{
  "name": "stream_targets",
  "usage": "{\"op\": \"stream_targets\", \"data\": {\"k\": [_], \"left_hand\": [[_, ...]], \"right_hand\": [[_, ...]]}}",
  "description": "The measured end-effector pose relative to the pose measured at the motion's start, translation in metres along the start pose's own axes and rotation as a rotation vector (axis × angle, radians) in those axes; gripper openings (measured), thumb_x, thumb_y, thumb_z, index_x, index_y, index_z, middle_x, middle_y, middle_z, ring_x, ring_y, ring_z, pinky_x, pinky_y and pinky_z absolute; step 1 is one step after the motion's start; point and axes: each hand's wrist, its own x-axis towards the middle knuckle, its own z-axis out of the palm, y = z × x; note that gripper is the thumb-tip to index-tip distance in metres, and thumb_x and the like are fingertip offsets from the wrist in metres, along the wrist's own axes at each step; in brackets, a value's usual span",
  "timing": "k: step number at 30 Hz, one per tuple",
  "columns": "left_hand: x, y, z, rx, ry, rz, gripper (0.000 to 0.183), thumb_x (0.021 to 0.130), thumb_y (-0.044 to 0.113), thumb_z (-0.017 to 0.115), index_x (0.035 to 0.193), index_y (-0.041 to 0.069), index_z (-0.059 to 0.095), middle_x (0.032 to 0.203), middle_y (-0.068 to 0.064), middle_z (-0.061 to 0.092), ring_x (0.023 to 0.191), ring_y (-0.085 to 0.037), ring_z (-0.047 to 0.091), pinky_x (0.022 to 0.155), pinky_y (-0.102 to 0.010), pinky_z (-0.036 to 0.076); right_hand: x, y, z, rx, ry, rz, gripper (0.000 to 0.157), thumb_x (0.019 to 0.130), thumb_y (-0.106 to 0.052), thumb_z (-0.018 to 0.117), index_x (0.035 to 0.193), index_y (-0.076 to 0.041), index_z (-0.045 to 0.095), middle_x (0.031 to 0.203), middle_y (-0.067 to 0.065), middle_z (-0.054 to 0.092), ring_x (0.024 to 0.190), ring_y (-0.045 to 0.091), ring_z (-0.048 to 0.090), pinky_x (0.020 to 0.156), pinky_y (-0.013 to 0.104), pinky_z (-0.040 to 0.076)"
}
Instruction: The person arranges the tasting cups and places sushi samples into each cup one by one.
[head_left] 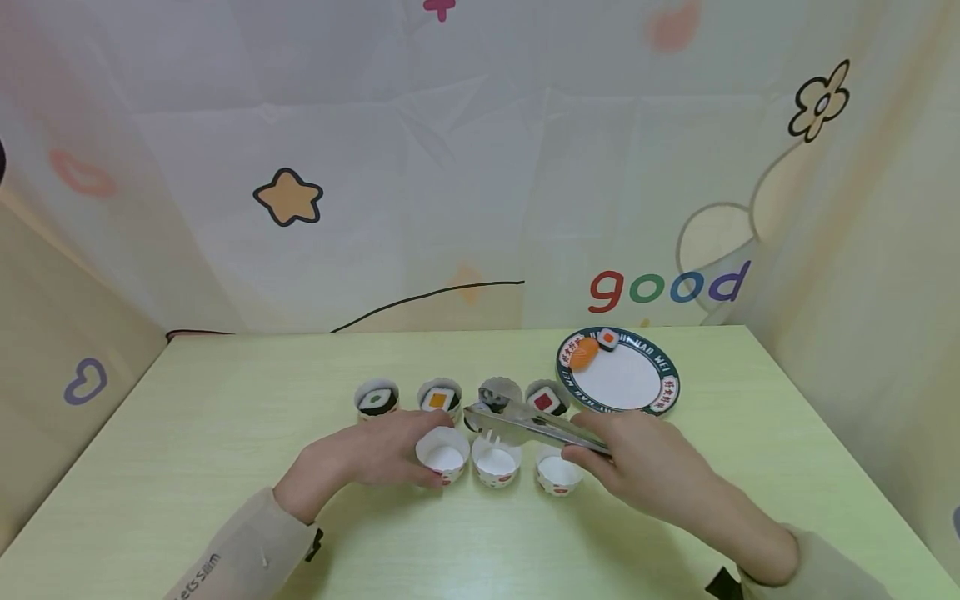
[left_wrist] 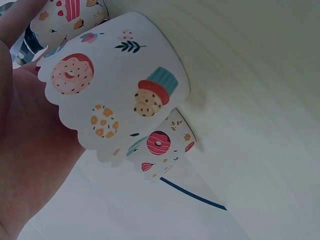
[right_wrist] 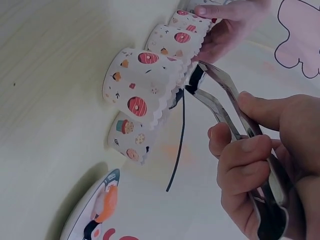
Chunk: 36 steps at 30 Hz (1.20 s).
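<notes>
My left hand holds the leftmost front paper cup, thumb on the near side and fingers behind it. That cup has a scalloped rim and printed sweets in the left wrist view. With my right hand I grip metal tongs, which reach left over the front cups. A small black-and-white sushi piece sits between the tong tips in the right wrist view. Beside the held cup stand a middle front cup and a right front cup, both hollow inside.
Behind stands a back row of cups. Toy sushi with green, yellow and red centres fills some. A rimmed plate at the back right carries an orange-topped sushi and a small roll.
</notes>
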Motion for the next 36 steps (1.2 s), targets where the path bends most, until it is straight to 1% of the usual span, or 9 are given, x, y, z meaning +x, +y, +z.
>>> {"op": "stream_targets", "data": {"k": [2,6,13,17,22,25,29,32,36], "left_hand": [[0.000,0.000,0.000,0.000,0.000,0.004,0.057,0.085,0.041,0.085,0.131,0.020,0.057,0.110,0.005,0.066,0.095,-0.014,0.061,0.080,-0.039,0.050],[-0.001,0.000,0.000,0.007,0.000,0.002,0.058,0.086,0.041,0.084,0.132,0.019,0.056,0.110,0.005,0.066,0.094,-0.014,0.060,0.080,-0.039,0.050],[0.000,0.001,0.001,0.028,0.000,-0.014,0.061,0.086,0.040,0.084,0.136,0.019,0.055,0.121,0.003,0.065,0.098,-0.015,0.060,0.083,-0.039,0.049],[0.000,0.002,0.001,0.031,0.001,-0.011,0.060,0.086,0.039,0.084,0.135,0.019,0.055,0.120,0.003,0.065,0.098,-0.016,0.059,0.083,-0.039,0.049],[0.000,0.002,0.000,0.041,0.008,0.003,0.056,0.085,0.037,0.085,0.129,0.018,0.056,0.114,0.004,0.064,0.095,-0.016,0.059,0.082,-0.039,0.048],[0.000,0.002,0.001,0.049,0.009,-0.008,0.063,0.085,0.037,0.085,0.135,0.014,0.055,0.120,0.001,0.065,0.102,-0.018,0.060,0.088,-0.041,0.049],[0.000,0.002,0.001,0.043,0.005,-0.022,0.070,0.086,0.039,0.085,0.141,0.011,0.052,0.122,0.001,0.065,0.106,-0.019,0.062,0.091,-0.042,0.049],[0.000,0.002,0.001,0.036,0.003,-0.016,0.065,0.086,0.038,0.085,0.137,0.013,0.053,0.113,0.005,0.065,0.101,-0.017,0.062,0.087,-0.041,0.050],[0.000,0.001,0.001,0.038,0.010,0.001,0.057,0.086,0.037,0.085,0.129,0.015,0.056,0.108,0.007,0.064,0.098,-0.015,0.061,0.085,-0.039,0.050]], "right_hand": [[0.001,-0.001,0.002,0.000,-0.003,-0.010,0.021,0.096,-0.035,0.074,0.104,-0.015,0.071,0.072,-0.015,0.055,0.060,0.005,0.046,0.053,0.026,0.039],[0.002,-0.004,0.005,0.016,-0.023,-0.023,0.022,0.097,-0.035,0.073,0.105,-0.015,0.071,0.073,-0.015,0.054,0.060,0.004,0.046,0.054,0.026,0.040],[0.004,-0.008,0.008,0.035,-0.041,-0.045,0.026,0.098,-0.035,0.072,0.109,-0.012,0.072,0.075,-0.014,0.056,0.058,0.003,0.044,0.051,0.024,0.039],[0.006,-0.010,0.009,0.042,-0.052,-0.036,0.028,0.098,-0.034,0.072,0.113,-0.011,0.072,0.072,-0.014,0.054,0.057,0.003,0.044,0.051,0.024,0.038],[0.007,-0.011,0.008,0.049,-0.069,-0.026,0.031,0.098,-0.036,0.072,0.115,-0.010,0.072,0.071,-0.014,0.052,0.057,0.004,0.044,0.051,0.024,0.038],[0.006,-0.012,0.009,0.048,-0.060,-0.053,0.027,0.098,-0.036,0.072,0.111,-0.012,0.072,0.069,-0.015,0.050,0.056,0.003,0.043,0.050,0.024,0.037],[0.006,-0.014,0.011,0.055,-0.048,-0.094,0.025,0.098,-0.038,0.071,0.106,-0.014,0.071,0.068,-0.016,0.049,0.056,0.001,0.043,0.051,0.024,0.038],[0.007,-0.015,0.011,0.066,-0.054,-0.107,0.027,0.099,-0.040,0.069,0.106,-0.014,0.071,0.068,-0.018,0.051,0.056,-0.001,0.045,0.051,0.024,0.040],[0.008,-0.017,0.011,0.068,-0.063,-0.111,0.028,0.099,-0.039,0.069,0.108,-0.013,0.071,0.069,-0.018,0.052,0.056,-0.001,0.046,0.052,0.024,0.040]]}}
